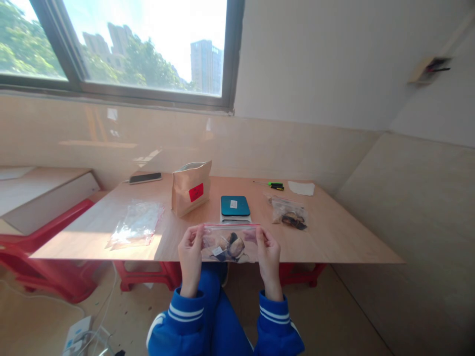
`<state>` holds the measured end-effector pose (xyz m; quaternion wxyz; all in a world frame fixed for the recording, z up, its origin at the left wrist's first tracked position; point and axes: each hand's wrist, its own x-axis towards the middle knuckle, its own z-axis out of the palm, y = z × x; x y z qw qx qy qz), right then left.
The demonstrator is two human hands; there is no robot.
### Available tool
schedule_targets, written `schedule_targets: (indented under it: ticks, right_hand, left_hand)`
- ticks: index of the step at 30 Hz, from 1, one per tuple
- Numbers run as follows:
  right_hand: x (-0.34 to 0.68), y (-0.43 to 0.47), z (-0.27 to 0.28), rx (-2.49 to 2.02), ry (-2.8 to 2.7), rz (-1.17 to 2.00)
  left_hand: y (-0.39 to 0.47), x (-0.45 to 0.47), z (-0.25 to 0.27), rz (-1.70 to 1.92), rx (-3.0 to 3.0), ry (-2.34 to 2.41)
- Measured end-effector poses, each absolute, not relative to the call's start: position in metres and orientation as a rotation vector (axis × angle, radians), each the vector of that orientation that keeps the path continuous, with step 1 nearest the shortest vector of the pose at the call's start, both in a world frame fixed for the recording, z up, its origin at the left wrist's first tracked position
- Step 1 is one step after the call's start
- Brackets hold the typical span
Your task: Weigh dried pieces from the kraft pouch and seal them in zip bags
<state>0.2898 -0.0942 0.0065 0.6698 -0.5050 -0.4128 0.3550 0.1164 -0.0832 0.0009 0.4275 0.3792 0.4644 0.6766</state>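
Observation:
Stretched between my two hands is a clear zip bag (236, 247) with a red strip along its top, holding dark and tan dried pieces that look like mushrooms. My left hand (191, 252) pinches the bag's upper left corner, and my right hand (268, 252) pinches the upper right one. The bag hangs upright at the table's front edge. Just behind it sits a small scale (235, 206) with a blue-green top and a white label. To the right lies another filled zip bag (291, 212) with similar dark pieces.
A brown paper pouch (191, 190) with a red label stands left of the scale. Flat clear bags (137, 222) lie at the table's left. Farther back are a phone (145, 178), a green-and-black screwdriver (275, 186) and a white paper (301, 188). Red stools (148, 274) stand below.

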Motion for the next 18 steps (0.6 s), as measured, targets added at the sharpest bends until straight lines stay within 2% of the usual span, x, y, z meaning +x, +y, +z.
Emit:
schedule_targets:
  ticks: [9,18]
  right_hand:
    - [0.287,-0.099,0.015,-1.2,-0.84,0.586]
    - [0.288,-0.104,0.018,-1.196,-0.915,0.538]
  left_hand:
    - [-0.088,0.109,0.011,1.584,1.105,1.08]
    - [-0.092,0.106,0.011,1.585,1.053,1.1]
